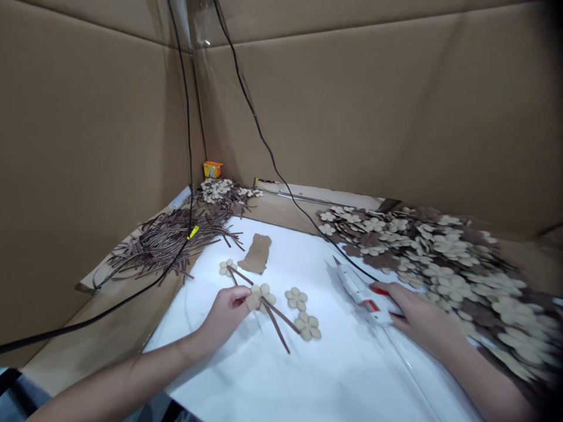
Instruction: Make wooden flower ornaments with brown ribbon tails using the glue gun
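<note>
Beige and flat, with five rounded petals and crease lines running toward the centre, the flower (263, 293) sits at the left hand (231, 309), whose thumb and fingers are closed on its left edge, above the white sheet (334, 381). Two thin, dark brown strips (276, 329) spread from its middle in a narrow V, pointing down and to the right; the tip of one reaches the edge of the lower loose flower (308, 326), though whether they touch is unclear. That one and the upper loose flower (296, 298) lie side by side on the sheet, the same beige and five-petalled.

The right hand (422, 319), well apart from the left, is wrapped around a white glue gun (352, 282) with red parts, its dark nozzle pointing up and left. A finished-looking flower (227, 268) with brown strips lies beyond the left hand, near a brown scrap (256, 253). A heap of beige and brown flowers (457, 281) spreads at right; tangled strips (162, 240) pile at left.
</note>
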`<state>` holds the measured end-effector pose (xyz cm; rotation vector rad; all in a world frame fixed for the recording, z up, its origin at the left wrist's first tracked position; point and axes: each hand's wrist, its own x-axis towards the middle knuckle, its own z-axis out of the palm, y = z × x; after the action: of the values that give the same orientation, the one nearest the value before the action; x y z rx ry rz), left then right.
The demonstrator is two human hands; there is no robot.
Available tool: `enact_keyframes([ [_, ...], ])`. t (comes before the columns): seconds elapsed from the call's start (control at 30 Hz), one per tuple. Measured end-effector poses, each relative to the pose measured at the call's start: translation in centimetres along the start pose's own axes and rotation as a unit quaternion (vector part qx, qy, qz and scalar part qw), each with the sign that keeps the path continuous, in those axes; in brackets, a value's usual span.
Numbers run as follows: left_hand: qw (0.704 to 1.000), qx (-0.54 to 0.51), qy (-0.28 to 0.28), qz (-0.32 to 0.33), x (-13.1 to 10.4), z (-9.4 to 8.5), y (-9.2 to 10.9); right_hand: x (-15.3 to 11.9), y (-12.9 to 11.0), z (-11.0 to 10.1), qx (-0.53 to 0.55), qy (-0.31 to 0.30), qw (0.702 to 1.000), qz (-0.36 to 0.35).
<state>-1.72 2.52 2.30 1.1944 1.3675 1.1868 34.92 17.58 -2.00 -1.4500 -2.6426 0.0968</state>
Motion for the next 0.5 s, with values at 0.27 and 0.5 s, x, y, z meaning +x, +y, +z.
enact_keyframes([
  [0.27,0.999,-0.004,-0.012,-0.034,-0.07,0.4,-0.26,-0.05,-0.06,0.0,0.001,0.009,1.0,-0.009],
  [0.5,0.999,0.019,-0.018,-0.033,-0.04,0.3,-0.86,-0.09,-0.5,-0.62,-0.014,0.008,1.0,-0.018],
])
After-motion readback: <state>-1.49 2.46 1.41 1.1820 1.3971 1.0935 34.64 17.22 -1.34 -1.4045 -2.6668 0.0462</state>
